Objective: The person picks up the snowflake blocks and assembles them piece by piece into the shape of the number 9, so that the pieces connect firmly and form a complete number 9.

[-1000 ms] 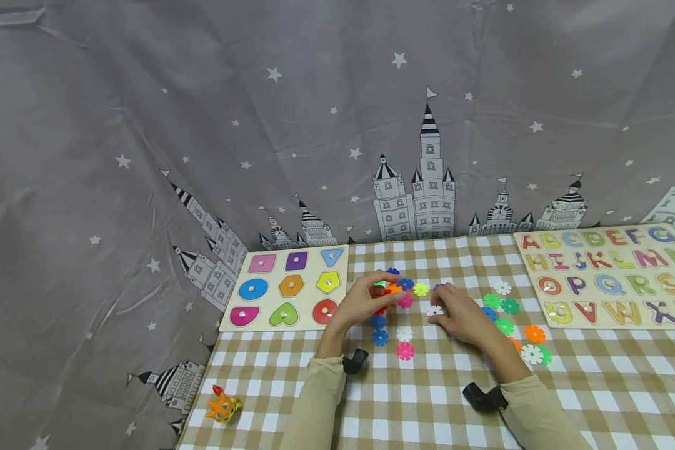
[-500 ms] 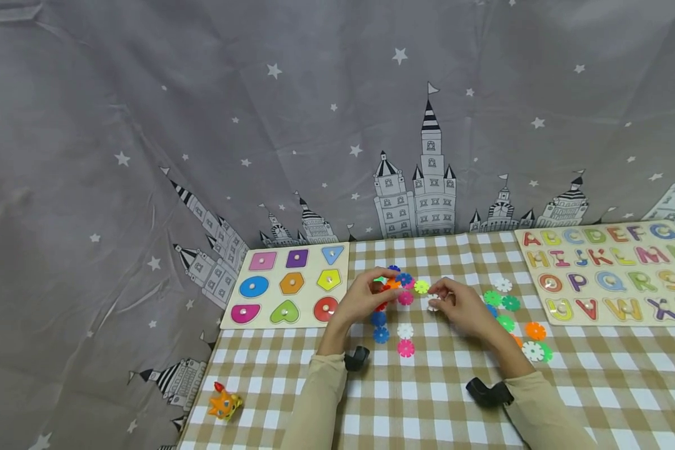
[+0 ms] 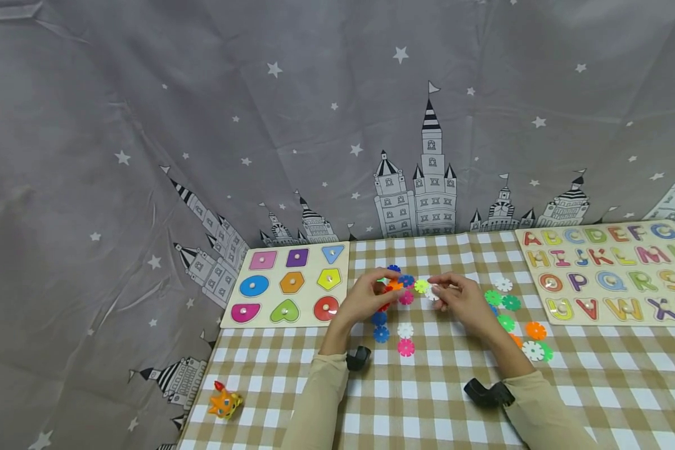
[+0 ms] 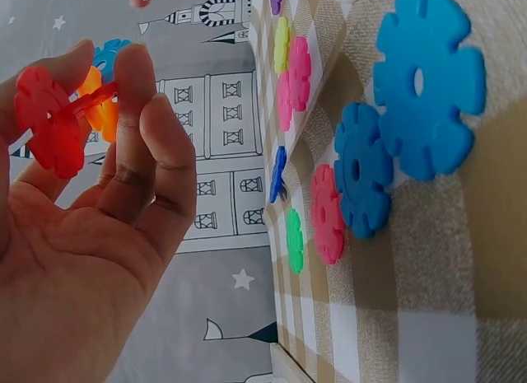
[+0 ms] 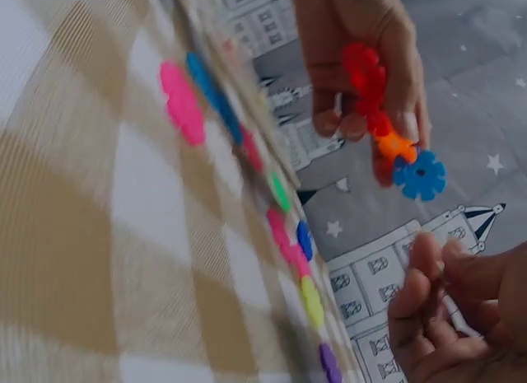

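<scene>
My left hand (image 3: 360, 301) holds a short chain of notched plastic discs above the cloth. In the left wrist view a red disc (image 4: 45, 119) sits between thumb and fingers, with an orange disc (image 4: 100, 109) behind it. A blue disc (image 5: 422, 175) forms the chain's end in the right wrist view. To the right, my right hand (image 3: 465, 305) pinches a white disc (image 3: 431, 292) by its fingertips, apart from the chain. Its fingers mostly hide that disc in the right wrist view. Below the hands lie a yellow disc (image 3: 420, 286) and a pink disc (image 3: 407, 297).
Several loose discs, such as an orange one (image 3: 536, 330), lie right of my right forearm. Blue discs (image 3: 380, 334) and another pink disc (image 3: 406, 347) lie nearer me. A shape puzzle board (image 3: 309, 300), a letter board (image 3: 587, 300) and a toy figure (image 3: 224, 401) flank them.
My right hand has picked up the white disc from the cloth and moved it slightly up and left, toward the chain. The left hand stays nearly in place, still holding the chain.
</scene>
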`<state>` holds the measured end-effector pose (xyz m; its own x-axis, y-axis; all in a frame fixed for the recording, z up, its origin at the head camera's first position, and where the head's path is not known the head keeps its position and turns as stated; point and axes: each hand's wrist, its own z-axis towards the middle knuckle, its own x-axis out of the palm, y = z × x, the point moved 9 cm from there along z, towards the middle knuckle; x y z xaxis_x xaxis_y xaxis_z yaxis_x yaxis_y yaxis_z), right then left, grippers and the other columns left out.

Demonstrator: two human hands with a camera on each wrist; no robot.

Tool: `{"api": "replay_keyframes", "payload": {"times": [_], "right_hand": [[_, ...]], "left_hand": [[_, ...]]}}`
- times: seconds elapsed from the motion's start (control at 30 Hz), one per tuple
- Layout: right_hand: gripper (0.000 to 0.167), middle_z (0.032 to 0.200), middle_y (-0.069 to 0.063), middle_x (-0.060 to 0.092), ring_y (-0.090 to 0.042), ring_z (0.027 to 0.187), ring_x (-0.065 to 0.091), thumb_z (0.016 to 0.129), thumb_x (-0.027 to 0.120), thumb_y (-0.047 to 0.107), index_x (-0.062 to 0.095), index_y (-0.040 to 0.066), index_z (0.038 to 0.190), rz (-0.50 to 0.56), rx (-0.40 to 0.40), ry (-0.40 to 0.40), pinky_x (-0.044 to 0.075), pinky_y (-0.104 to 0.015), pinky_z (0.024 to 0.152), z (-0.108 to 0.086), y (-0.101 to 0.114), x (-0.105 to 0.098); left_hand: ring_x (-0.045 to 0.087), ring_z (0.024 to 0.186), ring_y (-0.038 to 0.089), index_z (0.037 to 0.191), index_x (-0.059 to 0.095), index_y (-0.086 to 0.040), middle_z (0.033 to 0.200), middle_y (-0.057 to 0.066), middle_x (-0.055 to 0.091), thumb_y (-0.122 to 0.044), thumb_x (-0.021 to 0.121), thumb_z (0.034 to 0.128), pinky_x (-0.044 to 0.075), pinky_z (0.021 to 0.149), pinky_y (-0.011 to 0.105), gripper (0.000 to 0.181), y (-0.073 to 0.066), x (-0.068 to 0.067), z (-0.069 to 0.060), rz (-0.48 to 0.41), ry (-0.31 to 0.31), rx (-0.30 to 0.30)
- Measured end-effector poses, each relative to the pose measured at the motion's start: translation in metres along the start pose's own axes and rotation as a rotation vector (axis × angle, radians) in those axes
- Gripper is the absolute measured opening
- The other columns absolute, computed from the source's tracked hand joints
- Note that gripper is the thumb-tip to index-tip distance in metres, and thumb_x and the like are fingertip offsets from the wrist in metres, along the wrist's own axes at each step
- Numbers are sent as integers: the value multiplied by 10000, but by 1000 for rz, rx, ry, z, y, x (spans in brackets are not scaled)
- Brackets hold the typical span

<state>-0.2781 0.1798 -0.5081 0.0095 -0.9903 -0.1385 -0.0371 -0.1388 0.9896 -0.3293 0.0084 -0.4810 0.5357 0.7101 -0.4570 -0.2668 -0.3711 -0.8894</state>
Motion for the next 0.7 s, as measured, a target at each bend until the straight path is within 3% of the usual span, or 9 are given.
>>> {"api": "replay_keyframes", "payload": {"times": [0.27,0.7], "right_hand": [[443,1013,-94,554,-56,818,688,946,565,-15,456,-124,1361,246,25,61,577,-267,792,0,4,6],[464,962,-75,605,-79,782,701,945,613,40,467,-121,1355,233,-9,92,584,-294,760,-1,7,9]], "left_hand": [[540,721,166,1243,641,-26,1190,170,625,-92,686,911,463,654,177,342,-1,5,2,16,45,30],[552,657,118,1204,673,-77,1050,110,641,-138,713,897,473,614,199,316,-6,6,-1,37,50,82]]}}
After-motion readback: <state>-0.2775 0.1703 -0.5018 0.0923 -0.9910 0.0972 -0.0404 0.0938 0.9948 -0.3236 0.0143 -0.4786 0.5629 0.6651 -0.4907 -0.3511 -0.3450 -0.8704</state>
